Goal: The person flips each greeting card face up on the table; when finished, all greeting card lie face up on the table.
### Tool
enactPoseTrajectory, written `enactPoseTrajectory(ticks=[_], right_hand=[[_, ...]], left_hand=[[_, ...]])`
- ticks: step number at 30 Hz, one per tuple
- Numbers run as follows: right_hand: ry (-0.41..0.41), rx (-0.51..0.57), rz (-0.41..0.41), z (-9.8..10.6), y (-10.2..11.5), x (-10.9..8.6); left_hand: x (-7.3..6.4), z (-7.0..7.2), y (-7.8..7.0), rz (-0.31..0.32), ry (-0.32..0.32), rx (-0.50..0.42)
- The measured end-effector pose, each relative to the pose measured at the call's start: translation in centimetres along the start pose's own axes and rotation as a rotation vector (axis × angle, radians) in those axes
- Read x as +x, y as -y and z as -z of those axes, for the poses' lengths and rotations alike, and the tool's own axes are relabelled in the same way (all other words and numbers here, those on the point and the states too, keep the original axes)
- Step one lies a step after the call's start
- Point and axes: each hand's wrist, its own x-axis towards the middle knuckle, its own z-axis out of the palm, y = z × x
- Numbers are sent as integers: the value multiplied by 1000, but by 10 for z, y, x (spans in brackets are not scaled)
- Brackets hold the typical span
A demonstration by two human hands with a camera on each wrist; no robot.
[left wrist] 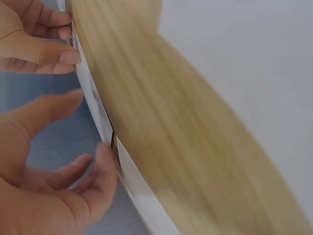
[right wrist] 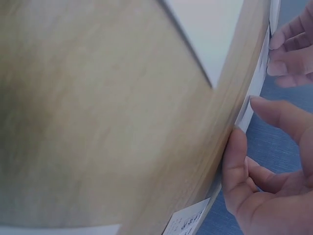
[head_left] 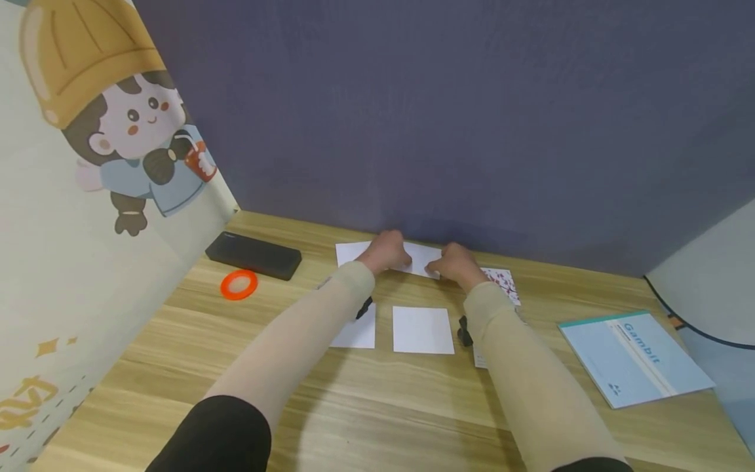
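Note:
At the back of the table, a small white paper card (head_left: 420, 254) lies between both hands, close to the dark partition. My left hand (head_left: 386, 250) holds its left end between thumb and a curled finger; in the left wrist view that fingertip (left wrist: 104, 154) sits at the narrow gap to another white card (left wrist: 144, 196). My right hand (head_left: 459, 265) has the right end between thumb (right wrist: 261, 107) and index finger, the index tip at the card's corner. Left of my left hand lies that other white card (head_left: 349, 252), partly hidden by the hand.
Nearer me lie a white square paper (head_left: 423, 330), another white paper (head_left: 360, 331) under the left forearm, and a floral card (head_left: 501, 282) by the right wrist. An orange ring (head_left: 225, 286) and a black case (head_left: 253, 254) are left, a Gambit pad (head_left: 637, 357) right. The partition (head_left: 436, 118) rises behind.

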Motion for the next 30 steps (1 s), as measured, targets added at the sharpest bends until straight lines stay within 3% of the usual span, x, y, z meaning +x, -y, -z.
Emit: enactPoseTrajectory(ticks=[6, 12, 18, 24, 30], right_hand=[[-13, 8, 24, 1, -1, -3], [-10, 18, 20, 0, -2, -3], [-35, 2, 34, -1, -3, -2], [-74, 13, 53, -3, -2, -2], [-63, 44, 56, -2, -2, -1]], left_hand=[[-1, 2, -3, 19, -21, 18], [-2, 1, 0, 20, -26, -45], [-2, 3, 3, 64, -42, -86], [-3, 6, 2, 82, -33, -97], [-2, 6, 3, 86, -15, -93]])
